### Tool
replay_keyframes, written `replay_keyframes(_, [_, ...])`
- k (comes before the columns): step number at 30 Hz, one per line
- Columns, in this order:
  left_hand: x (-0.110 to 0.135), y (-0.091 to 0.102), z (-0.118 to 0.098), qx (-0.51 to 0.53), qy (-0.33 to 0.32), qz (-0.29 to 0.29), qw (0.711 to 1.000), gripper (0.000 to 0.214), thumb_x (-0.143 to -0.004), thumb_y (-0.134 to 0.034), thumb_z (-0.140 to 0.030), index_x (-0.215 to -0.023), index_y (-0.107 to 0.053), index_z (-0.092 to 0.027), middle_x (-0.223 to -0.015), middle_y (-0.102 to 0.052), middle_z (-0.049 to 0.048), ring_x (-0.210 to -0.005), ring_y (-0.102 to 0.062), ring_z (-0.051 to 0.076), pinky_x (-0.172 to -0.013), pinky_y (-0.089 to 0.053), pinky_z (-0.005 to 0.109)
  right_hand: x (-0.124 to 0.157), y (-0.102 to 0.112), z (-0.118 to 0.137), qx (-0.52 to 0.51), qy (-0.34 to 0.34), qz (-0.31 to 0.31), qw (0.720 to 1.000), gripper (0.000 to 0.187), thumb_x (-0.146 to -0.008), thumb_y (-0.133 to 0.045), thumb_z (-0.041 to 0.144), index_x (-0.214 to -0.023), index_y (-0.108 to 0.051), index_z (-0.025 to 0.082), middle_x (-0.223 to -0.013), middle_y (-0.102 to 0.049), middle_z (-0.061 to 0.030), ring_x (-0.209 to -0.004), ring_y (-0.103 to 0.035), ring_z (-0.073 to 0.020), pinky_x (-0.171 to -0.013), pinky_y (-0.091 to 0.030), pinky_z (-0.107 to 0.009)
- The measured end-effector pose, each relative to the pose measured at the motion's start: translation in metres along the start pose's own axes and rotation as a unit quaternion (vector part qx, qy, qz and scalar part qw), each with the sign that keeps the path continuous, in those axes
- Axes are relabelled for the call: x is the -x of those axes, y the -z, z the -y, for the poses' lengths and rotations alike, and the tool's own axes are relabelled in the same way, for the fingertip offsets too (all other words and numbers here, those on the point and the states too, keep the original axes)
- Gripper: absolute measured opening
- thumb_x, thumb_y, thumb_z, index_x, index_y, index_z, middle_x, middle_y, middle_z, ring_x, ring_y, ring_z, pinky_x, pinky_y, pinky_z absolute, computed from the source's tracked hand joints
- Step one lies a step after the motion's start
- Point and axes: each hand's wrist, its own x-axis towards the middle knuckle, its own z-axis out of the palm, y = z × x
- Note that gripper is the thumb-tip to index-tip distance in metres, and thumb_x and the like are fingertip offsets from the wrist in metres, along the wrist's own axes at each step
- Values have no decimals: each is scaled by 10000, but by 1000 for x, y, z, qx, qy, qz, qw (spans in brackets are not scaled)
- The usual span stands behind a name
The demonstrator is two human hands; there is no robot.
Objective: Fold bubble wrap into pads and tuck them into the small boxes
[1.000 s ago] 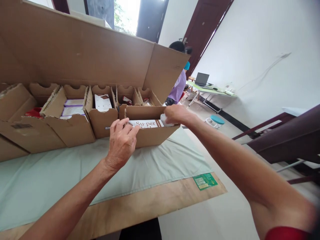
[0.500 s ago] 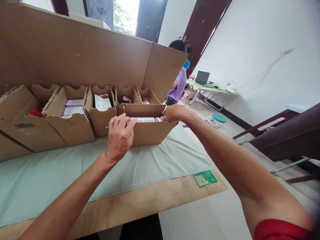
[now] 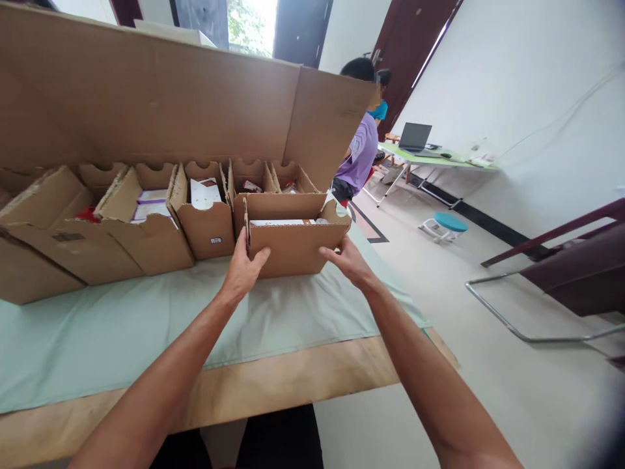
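A wooden table [image 3: 293,384] fills the lower left of the frame, its bare light-brown top showing as a strip along the near edge. A pale green cloth [image 3: 122,332] lies flat on it and covers most of the surface up to the right end. On the cloth, across the middle left, stands a row of open cardboard cartons [image 3: 151,244] side by side, touching one another. A small open carton [image 3: 293,251] stands upright on the cloth at the centre, at the right end of the row and just in front of it. Behind them all, a tall cardboard flap [image 3: 146,104] rises across the upper left.
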Motion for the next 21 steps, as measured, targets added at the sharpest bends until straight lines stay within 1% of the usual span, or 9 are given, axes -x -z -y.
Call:
replay_keyframes(3, [14, -3, -11, 3, 19, -15, 1000, 640, -946, -604, -353, -1543, -435, -198, -1478, -609, 138, -1384, -561, 282, -1223, -383, 505, 13, -19, 5, -2, 6, -70, 998, 747, -740, -735, 666, -1294, -614, 180, -1251, -714, -149, -1129, -648, -343, -940, -542, -483])
replay_keyframes(6, [59, 13, -26, -17, 32, -20, 999, 596, -976, -594, -421, -1527, -469, -232, -1479, -615, 114, -1357, -580, 286, -1197, -411, 490, 58, -26, 18, 37, 4, -114, 993, 554, -796, -712, 594, -1177, -648, 196, -1115, -748, -117, -1013, -669, -324, -894, -542, -479])
replay_keyframes(9, [121, 46, -41, -36, 67, -51, 996, 574, -991, -594, -498, -1498, -510, -243, -1475, -619, 103, -1354, -585, 290, -1187, -424, 469, 108, -44, 36, 52, 23, -112, 992, 393, -861, -707, 530, -1095, -673, 216, -1017, -756, -83, -919, -679, -289, -841, -552, -437])
replay_keyframes(12, [165, 94, -58, -91, 84, -130, 984, 572, -985, -615, -508, -1494, -535, -259, -1507, -597, 79, -1429, -520, 288, -1248, -344, 449, 129, -85, 62, 28, 59, -60, 996, 345, -896, -703, 475, -1136, -682, 229, -1034, -752, -75, -939, -686, -280, -835, -567, -410])
replay_keyframes(13, [170, 111, -65, -125, 89, -155, 976, 580, -978, -624, -511, -1498, -538, -268, -1500, -605, 70, -1434, -514, 288, -1255, -333, 443, 126, -101, 71, 21, 73, -41, 996, 346, -901, -700, 464, -1161, -680, 236, -1053, -751, -74, -963, -686, -282, -845, -572, -411])
replay_keyframes(15, [167, 140, -80, -197, 94, -199, 955, 591, -961, -645, -524, -1490, -558, -278, -1418, -666, 59, -1379, -560, 291, -1240, -358, 440, 111, -128, 88, 6, 100, -9, 995, 358, -903, -695, 464, -1187, -674, 247, -1084, -748, -72, -1004, -683, -287, -862, -575, -417])
replay_keyframes(17, [151, 155, -92, -233, 75, -224, 943, 586, -947, -653, -538, -1462, -590, -264, -1311, -720, 60, -1279, -623, 286, -1191, -419, 435, 94, -142, 99, -16, 119, 2, 993, 365, -891, -695, 485, -1162, -670, 243, -1085, -744, -72, -1011, -678, -287, -865, -573, -420])
replay_keyframes(19, [135, 153, -98, -213, 30, -217, 952, 584, -944, -652, -543, -1438, -606, -234, -1267, -736, 69, -1209, -656, 271, -1123, -482, 411, 87, -140, 103, -31, 120, -11, 992, 365, -872, -704, 500, -1117, -665, 232, -1046, -742, -69, -962, -676, -277, -842, -567, -413])
replay_keyframes(21, [129, 141, -97, -167, -2, -179, 970, 576, -952, -643, -539, -1427, -606, -215, -1282, -730, 80, -1181, -670, 258, -1068, -517, 389, 94, -125, 102, -19, 99, -42, 994, 342, -873, -706, 494, -1077, -663, 223, -987, -741, -63, -899, -671, -264, -799, -558, -401])
